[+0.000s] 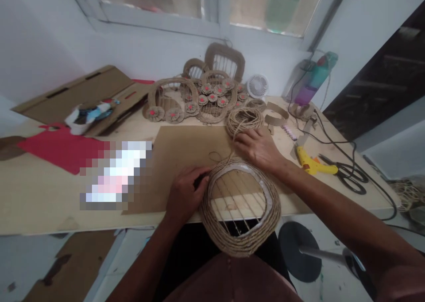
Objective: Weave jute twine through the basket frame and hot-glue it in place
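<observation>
A ring-shaped frame (pixel 207 204) wound with rows of jute twine leans over the table's front edge; parallel strands cross its opening, and a pale strip lines the inside. My left hand (pixel 187 191) grips its left rim, thumb on top, the other fingers partly hidden. Beyond the frame, my right hand (pixel 257 149) has its fingers closed around a strand of twine (pixel 229 157) that runs between the ring and a loose twine coil (pixel 245 119). The coil lies just past my right fingertips.
A yellow glue gun (pixel 312 162) and black scissors (pixel 352 178) lie right, among cables. Twine-wrapped frames with burlap flowers (pixel 212 98) stand at the back near a small white fan (pixel 257 86). Cardboard (pixel 186 147) lies underneath; red sheet (pixel 66 149) and a blurred bright object (pixel 116 173) are left.
</observation>
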